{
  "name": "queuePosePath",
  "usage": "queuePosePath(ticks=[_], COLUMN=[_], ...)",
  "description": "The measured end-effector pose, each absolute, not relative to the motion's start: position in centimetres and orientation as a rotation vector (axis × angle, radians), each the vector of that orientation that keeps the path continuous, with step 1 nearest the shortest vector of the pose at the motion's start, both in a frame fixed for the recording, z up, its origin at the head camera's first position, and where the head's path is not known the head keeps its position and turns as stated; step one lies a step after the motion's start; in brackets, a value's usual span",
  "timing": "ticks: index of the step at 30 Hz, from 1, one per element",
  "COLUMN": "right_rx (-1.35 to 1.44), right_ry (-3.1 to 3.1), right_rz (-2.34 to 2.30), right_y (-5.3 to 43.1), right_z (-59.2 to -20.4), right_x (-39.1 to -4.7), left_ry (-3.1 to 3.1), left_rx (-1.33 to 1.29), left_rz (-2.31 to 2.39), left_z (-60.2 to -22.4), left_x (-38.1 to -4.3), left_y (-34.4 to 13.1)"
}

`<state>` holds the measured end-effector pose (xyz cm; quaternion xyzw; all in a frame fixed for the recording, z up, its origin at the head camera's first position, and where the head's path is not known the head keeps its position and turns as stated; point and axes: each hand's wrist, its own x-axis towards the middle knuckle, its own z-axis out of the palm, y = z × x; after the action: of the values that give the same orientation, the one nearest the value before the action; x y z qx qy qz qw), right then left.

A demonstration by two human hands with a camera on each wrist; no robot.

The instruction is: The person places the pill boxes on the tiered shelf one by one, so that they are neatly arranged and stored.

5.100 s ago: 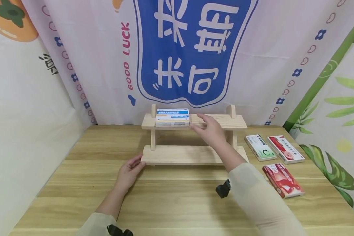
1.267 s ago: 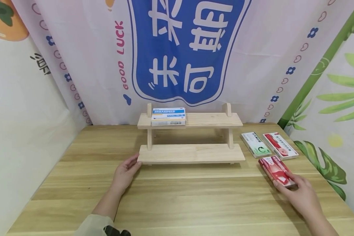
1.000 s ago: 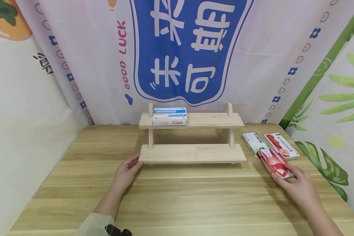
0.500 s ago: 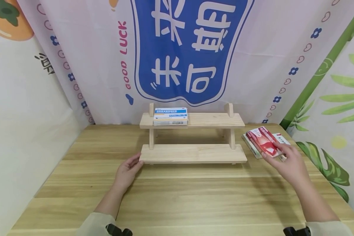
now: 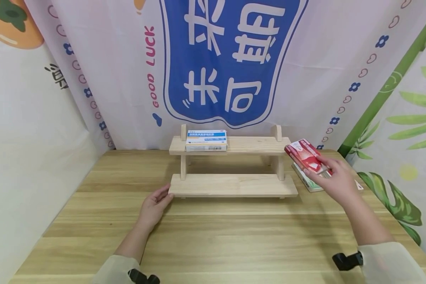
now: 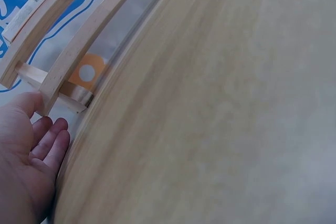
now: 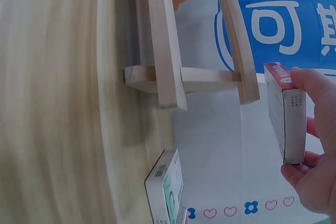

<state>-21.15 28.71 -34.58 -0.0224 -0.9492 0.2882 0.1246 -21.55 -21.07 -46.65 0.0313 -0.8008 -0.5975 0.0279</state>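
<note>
My right hand (image 5: 335, 179) holds a red-and-white medicine box (image 5: 307, 156) between thumb and fingers. The box is raised in the air beside the right end of a two-tier wooden display shelf (image 5: 234, 185). In the right wrist view the box (image 7: 286, 114) shows its white side, and the fingertips wrap its edges. My left hand (image 5: 154, 207) grips the left end of the lower tier; in the left wrist view the thumb lies at the board's end (image 6: 52, 90) with the fingers below it. A blue-and-white medicine box (image 5: 206, 141) lies on the upper tier's left part.
A white-and-green medicine box (image 5: 307, 179) lies on the wooden table (image 5: 213, 244) right of the shelf. Another medicine box (image 5: 358, 185) is mostly hidden behind my right hand. A printed cloth (image 5: 127, 79) hangs behind the table.
My right hand went from beside the blue-and-white box to the red box on the table, lifted it and carried it up and left toward the shelf. My left hand stays at the shelf's end.
</note>
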Motion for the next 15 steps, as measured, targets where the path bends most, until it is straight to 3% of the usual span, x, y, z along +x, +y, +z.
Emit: queuePosePath(ticks=[15], right_rx=[-0.005], right_ry=[-2.860], right_rz=[0.968], right_y=[24.0], right_z=[-32.9], right_x=[-24.7], left_ry=[-2.477], left_rx=[0.082], left_rz=[-1.807], left_z=[-46.8], left_x=[-21.6], left_y=[-21.1])
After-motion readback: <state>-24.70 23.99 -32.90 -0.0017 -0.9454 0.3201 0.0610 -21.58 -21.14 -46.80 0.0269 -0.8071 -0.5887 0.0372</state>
